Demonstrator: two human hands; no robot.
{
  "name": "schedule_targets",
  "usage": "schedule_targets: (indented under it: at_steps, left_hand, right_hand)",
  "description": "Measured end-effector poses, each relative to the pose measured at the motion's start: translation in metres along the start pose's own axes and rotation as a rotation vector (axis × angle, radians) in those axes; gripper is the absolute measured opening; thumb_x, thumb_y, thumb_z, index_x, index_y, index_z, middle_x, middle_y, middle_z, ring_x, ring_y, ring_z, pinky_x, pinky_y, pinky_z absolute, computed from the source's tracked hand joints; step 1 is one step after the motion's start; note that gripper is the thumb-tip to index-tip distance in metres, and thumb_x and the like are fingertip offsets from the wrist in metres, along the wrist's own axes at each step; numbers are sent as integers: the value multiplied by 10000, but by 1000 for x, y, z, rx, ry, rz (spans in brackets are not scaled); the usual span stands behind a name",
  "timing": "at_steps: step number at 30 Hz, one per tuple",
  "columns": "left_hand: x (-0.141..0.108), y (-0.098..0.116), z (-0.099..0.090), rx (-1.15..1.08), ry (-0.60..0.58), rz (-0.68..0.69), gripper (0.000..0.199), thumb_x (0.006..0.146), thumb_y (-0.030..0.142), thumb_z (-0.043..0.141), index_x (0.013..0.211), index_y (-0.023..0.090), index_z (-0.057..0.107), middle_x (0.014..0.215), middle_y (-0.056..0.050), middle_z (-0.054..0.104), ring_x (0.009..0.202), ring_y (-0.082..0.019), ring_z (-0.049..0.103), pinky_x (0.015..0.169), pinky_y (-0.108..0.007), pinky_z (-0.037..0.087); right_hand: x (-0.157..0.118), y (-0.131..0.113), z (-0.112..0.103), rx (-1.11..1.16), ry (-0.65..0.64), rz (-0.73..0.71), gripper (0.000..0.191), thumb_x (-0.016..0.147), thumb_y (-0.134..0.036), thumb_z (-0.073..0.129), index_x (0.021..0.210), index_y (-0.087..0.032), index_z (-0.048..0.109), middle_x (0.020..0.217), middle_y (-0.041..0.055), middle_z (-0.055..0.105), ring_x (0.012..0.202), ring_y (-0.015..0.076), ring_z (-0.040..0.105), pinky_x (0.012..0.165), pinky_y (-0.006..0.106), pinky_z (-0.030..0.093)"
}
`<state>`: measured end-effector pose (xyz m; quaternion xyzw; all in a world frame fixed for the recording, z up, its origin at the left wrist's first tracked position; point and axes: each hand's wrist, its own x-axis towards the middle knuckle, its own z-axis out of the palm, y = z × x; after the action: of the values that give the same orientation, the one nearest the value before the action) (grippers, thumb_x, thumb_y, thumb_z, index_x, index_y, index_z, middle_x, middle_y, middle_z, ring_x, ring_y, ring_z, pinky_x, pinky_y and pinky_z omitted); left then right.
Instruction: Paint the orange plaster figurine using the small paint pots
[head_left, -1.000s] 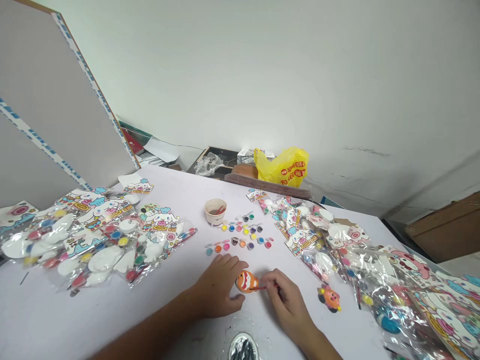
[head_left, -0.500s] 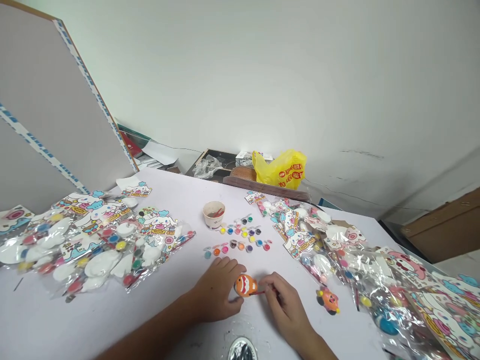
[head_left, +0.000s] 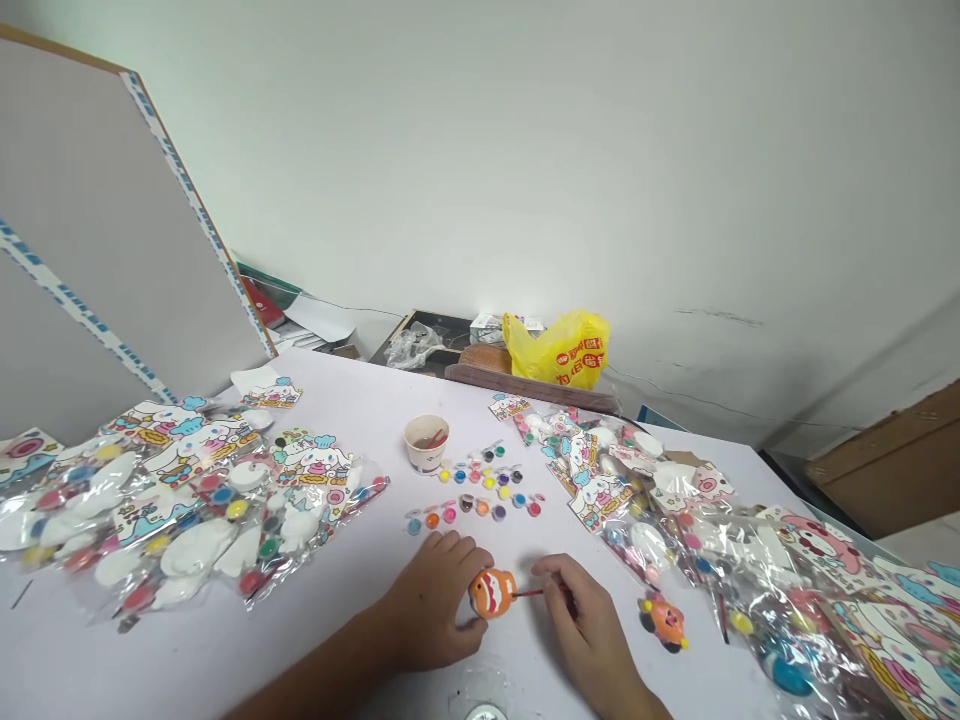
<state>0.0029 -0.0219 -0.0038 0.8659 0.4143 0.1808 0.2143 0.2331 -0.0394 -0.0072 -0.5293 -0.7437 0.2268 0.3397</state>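
Observation:
An orange figurine with red and white markings (head_left: 493, 593) is pinched between the thumb and fingers of my left hand (head_left: 439, 605). My right hand (head_left: 581, 625) grips a thin red paintbrush (head_left: 531, 592), whose tip meets the figurine's right side. Beyond my hands lie rows of small open paint pots (head_left: 482, 506) in many colours. Behind these stands a paper cup (head_left: 426, 445) holding liquid and a red stick-like thing. To the right of my right hand rests a painted orange figurine with yellow and black parts (head_left: 663, 622).
Clear packets with white figurines and paints are heaped on the left (head_left: 199, 545) and right (head_left: 750, 550) of the white table (head_left: 360, 620). A yellow plastic bag (head_left: 559, 350) sits past the far edge. A tall board (head_left: 97, 220) leans at the left.
The view has tilted up slightly, so things on the table sit lower. The brush has shifted a little against the figurine's right side, and both hands keep their holds.

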Motion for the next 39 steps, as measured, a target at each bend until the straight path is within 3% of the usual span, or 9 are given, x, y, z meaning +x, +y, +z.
schedule_targets:
  at_steps: [12, 26, 31, 39]
  left_hand:
    - [2, 0, 3, 23, 7, -6, 322, 674, 215, 597, 951, 229, 435, 987, -34, 537, 895, -244, 467, 835, -384, 338]
    - [1, 0, 12, 30, 76, 26, 442, 614, 112, 540, 1017, 216, 392, 1005, -47, 501, 912, -249, 453, 819, -393, 341]
    - [2, 2, 11, 41, 79, 14, 408, 582, 102, 531, 947, 214, 384, 982, -44, 500, 906, -250, 457, 805, -387, 339]
    - [4, 3, 9, 28, 118, 2, 332, 590, 114, 540, 850, 214, 360, 870, -30, 482, 792, -220, 447, 724, -353, 320]
  right_hand:
    - [-1, 2, 2, 29, -27, -46, 303, 1004, -340, 348, 945, -213, 616, 694, 14, 583, 574, 170, 549, 538, 257, 443]
    - [-2, -1, 5, 113, 74, -98, 302, 1009, -374, 388, 891, -237, 631, 710, 12, 585, 598, 159, 556, 548, 241, 429]
    - [-3, 0, 5, 123, 101, -115, 304, 1016, -366, 380, 891, -238, 626, 717, 17, 583, 602, 157, 559, 556, 240, 433]
    - [-4, -3, 10, 118, 3, -238, 255, 1010, -252, 382, 893, -233, 607, 727, 19, 580, 590, 151, 569, 543, 228, 439]
